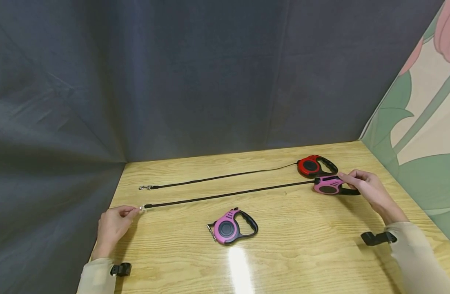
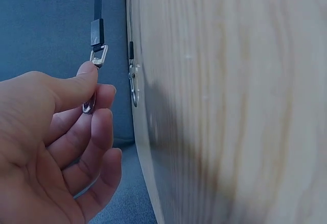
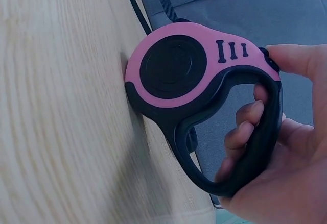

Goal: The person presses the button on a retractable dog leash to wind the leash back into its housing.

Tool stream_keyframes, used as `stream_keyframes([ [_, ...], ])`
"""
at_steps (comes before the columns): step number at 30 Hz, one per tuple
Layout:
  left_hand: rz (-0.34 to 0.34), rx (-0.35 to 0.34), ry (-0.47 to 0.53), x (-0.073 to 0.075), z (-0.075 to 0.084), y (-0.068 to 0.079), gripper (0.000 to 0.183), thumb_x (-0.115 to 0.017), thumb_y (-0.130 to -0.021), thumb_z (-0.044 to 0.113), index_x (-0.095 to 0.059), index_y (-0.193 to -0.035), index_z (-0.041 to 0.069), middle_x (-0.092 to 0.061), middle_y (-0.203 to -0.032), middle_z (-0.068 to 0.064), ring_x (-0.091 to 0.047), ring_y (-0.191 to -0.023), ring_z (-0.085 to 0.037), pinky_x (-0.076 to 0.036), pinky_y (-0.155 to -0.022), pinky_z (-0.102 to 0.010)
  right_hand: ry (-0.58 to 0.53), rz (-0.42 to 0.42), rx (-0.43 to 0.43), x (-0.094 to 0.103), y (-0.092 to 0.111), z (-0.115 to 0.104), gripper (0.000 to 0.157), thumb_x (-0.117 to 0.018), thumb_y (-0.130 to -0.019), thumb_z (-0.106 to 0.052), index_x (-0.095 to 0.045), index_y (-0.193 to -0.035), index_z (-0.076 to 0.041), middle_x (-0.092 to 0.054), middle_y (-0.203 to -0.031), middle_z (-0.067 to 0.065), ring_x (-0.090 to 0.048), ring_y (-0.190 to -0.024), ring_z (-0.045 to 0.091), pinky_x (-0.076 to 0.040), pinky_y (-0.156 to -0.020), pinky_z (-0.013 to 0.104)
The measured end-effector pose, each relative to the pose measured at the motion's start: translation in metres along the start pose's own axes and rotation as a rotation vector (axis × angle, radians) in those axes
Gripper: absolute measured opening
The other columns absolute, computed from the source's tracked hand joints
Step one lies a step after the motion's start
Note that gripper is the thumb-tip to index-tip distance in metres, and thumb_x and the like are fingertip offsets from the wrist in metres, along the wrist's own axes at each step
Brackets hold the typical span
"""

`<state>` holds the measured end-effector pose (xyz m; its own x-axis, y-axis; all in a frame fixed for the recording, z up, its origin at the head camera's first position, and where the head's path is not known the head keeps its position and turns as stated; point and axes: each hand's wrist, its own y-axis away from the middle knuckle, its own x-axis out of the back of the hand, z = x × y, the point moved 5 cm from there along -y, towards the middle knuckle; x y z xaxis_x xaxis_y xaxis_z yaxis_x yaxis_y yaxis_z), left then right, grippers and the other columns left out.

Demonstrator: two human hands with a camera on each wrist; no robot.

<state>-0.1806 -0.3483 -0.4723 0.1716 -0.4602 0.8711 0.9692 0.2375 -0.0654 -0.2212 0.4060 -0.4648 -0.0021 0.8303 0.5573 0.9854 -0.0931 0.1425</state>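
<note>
At the right, my right hand (image 1: 370, 190) grips the black handle of a pink retractable dog leash (image 3: 173, 71), fingers curled through its loop and thumb at the button on top. Its black strap (image 1: 228, 196) runs out straight and taut to the left. There my left hand (image 1: 112, 226) pinches the metal snap hook (image 2: 96, 58) at the strap's end between thumb and fingers. Behind lies a red retractable leash (image 1: 308, 165), its strap drawn out to a snap hook (image 1: 145, 188) on the left. A second pink leash (image 1: 226, 228) lies in front, strap wound in.
The leashes are on a light wood table (image 1: 284, 261). A dark grey cloth (image 1: 210, 81) hangs along the back and left. A flower-patterned panel (image 1: 423, 122) borders the right side. Dark wrist cameras sit on both cuffs.
</note>
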Motion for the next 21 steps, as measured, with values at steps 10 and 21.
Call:
stream_keyframes([
  [10, 0.025, -0.013, 0.035, 0.0039, 0.0015, 0.0019, 0.025, -0.076, -0.101, 0.024, -0.083, -0.113, 0.003, -0.081, -0.093, -0.015, -0.056, -0.062, -0.016, -0.040, -0.054, -0.028, 0.010, 0.002, 0.006, 0.0014, 0.0028, -0.0031, 0.045, -0.068, -0.104, -0.047, -0.065, -0.085, -0.005, -0.053, -0.088, -0.015, -0.043, -0.085, 0.011, -0.034, -0.070, 0.036],
  [21, 0.074, -0.020, 0.038, 0.0078, 0.0028, 0.0009, 0.027, -0.078, -0.100, 0.027, -0.083, -0.113, 0.004, -0.081, -0.098, -0.019, -0.058, -0.063, -0.016, -0.040, -0.055, -0.029, 0.000, 0.000, 0.002, 0.0057, 0.0060, -0.0086, 0.043, -0.069, -0.103, -0.045, -0.064, -0.082, -0.008, -0.051, -0.081, -0.015, -0.043, -0.081, 0.011, -0.033, -0.069, 0.036],
])
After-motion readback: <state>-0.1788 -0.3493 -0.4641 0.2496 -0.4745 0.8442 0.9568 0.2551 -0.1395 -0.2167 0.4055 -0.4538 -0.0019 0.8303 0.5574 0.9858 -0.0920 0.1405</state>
